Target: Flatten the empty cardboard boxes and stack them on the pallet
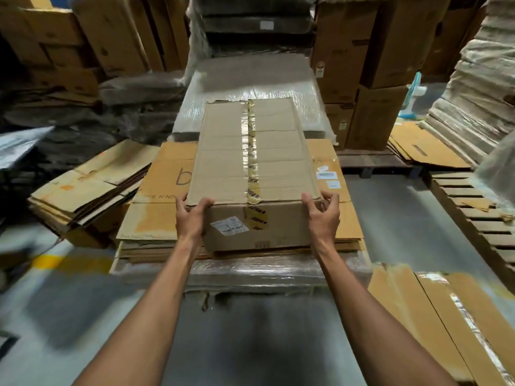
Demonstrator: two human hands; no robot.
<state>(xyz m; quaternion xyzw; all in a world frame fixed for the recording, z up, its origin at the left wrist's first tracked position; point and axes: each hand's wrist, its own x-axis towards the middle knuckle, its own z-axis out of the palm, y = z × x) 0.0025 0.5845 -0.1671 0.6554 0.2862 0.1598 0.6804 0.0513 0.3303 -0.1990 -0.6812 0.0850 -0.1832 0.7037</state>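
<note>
A warehouse: stacks of flattened cardboard, tall cartons, shrink-wrapped bundles and a wooden pallet crowd a grey concrete floor with a yellow marking.

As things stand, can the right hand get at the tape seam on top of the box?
Probably yes: the right hand grips a near corner of the box, and the tape seam lies bare on top, nothing across it.

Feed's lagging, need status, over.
Left hand and right hand grip near corners of taped brown cardboard box. Box unflattened, on flattened cardboard stack. Nothing blocking.
</note>
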